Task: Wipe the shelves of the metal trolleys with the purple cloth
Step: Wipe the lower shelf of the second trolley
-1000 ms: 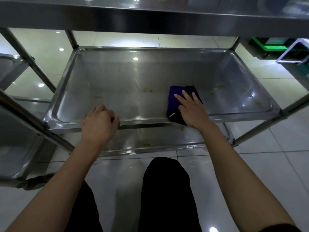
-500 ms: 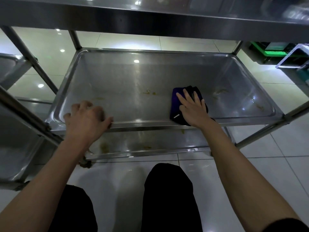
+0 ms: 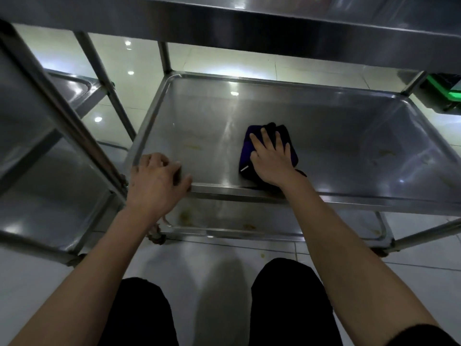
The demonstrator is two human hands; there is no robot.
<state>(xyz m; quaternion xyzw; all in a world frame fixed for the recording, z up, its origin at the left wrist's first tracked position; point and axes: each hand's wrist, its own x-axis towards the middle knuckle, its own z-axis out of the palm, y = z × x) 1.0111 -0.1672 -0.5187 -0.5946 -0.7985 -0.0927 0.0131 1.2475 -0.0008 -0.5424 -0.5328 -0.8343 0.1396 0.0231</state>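
My right hand lay flat on the purple cloth, fingers spread and straight, pressing the folded wad down onto the middle shelf close to its near rim. Nothing pinched there, just palm and fingers bearing down on it. A second earlier that hand sat further right along the shelf; by this moment the cloth had slid leftward, toward the centre, so the stroke was clearly running from right to left.

My left hand had shifted too. It started nearer the middle of the near rim and ended up at the near left corner, fingers curled over the edge and thumb stretched along the rail, holding the trolley steady.

Out beyond the cloth, yellowish smears showed on the right part of the shelf, and a fainter one sat to the left, between my two hands. I judged the job on this shelf only partly done: the cloth was heading for the left stain, but the right patches would want another pass. The bottom shelf below also carried stains. A second trolley stood to the left, and something green sat on the floor far right.
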